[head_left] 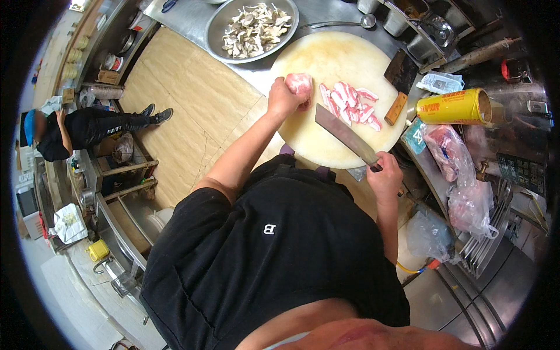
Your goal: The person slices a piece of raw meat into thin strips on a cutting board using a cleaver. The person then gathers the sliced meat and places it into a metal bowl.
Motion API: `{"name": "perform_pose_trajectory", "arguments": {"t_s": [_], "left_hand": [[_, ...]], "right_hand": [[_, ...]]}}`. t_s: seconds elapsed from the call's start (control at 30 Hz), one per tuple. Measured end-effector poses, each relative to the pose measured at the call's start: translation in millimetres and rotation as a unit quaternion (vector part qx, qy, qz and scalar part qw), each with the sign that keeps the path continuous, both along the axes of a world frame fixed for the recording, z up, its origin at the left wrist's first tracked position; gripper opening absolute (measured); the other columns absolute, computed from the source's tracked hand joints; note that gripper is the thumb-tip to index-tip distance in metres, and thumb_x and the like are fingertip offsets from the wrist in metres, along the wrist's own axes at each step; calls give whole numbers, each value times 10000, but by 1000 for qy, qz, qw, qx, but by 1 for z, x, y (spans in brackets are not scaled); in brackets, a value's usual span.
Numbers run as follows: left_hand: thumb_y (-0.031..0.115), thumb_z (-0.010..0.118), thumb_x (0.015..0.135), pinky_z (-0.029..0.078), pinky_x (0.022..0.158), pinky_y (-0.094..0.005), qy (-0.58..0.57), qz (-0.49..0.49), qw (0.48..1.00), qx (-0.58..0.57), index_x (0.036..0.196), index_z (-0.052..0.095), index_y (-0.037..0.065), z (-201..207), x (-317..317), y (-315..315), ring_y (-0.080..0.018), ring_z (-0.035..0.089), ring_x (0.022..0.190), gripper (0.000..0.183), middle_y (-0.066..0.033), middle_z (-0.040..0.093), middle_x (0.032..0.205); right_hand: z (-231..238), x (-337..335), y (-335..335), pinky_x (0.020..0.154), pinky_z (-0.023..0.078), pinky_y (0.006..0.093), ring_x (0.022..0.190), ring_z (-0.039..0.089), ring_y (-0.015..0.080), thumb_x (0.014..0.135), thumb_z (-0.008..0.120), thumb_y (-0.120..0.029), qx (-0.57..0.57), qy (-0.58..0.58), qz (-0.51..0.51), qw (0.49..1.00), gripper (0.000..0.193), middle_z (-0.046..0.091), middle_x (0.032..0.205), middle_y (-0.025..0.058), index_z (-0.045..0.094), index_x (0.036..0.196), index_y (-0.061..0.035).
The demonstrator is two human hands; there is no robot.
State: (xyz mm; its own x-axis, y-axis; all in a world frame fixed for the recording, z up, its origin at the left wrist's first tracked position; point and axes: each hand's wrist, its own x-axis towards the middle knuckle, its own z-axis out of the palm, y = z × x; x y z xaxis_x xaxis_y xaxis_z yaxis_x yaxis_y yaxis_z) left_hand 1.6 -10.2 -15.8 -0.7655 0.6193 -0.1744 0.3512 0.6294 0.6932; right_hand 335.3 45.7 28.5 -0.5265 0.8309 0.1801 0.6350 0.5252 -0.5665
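A round pale cutting board lies on the steel counter ahead of me. My left hand grips a pink chunk of raw meat at the board's left side. To its right lie several cut meat slices. My right hand holds the handle of a broad cleaver, whose blade reaches up and left over the board, just below the slices.
A metal bowl of sliced mushrooms sits behind the board, a ladle beside it. A second cleaver rests on the board's right edge. A yellow can and plastic bags of meat lie right. Another person stands far left.
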Motion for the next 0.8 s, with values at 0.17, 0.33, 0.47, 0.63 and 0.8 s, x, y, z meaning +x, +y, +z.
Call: {"name": "perform_pose_trajectory", "arguments": {"t_s": [0.17,0.33,0.47,0.63,0.8], "left_hand": [[214,881,618,554,673,-341,-137,-40,986,88,1022,577,-42,-9,-25,9,-215,662,719,567,-135,662,834],[66,791,655,510,690,-365,-3,-106,988,117,891,611,3,4,-29,2,-263,629,787,304,-134,620,833],[21,752,673,480,731,-392,185,-162,957,151,867,624,22,7,-15,-13,-333,556,815,233,-162,563,848],[83,811,671,489,729,-395,237,-177,944,144,858,638,23,3,6,-31,-326,579,830,261,-150,590,847],[124,807,647,453,895,-459,252,-198,938,128,1012,629,68,9,15,-46,-356,550,1017,411,-146,582,1077]], "right_hand": [[1,-3,-2,625,517,377,698,635,263,682,811,-109,18,0,-12,1000,323,620,792,94,628,946,-76],[-2,-2,-1,632,516,392,713,638,278,691,800,-114,6,4,-16,1000,326,624,816,94,626,965,-81],[-4,-1,-2,648,519,409,748,646,304,695,786,-119,-18,5,-25,1000,345,635,863,100,625,999,-96],[-6,-1,-1,647,515,411,745,641,309,694,787,-119,-29,3,-25,999,348,631,863,104,622,999,-89],[-5,-1,1,655,513,414,761,637,307,686,790,-118,-19,-1,-14,1000,358,627,868,106,623,1001,-90]]}}
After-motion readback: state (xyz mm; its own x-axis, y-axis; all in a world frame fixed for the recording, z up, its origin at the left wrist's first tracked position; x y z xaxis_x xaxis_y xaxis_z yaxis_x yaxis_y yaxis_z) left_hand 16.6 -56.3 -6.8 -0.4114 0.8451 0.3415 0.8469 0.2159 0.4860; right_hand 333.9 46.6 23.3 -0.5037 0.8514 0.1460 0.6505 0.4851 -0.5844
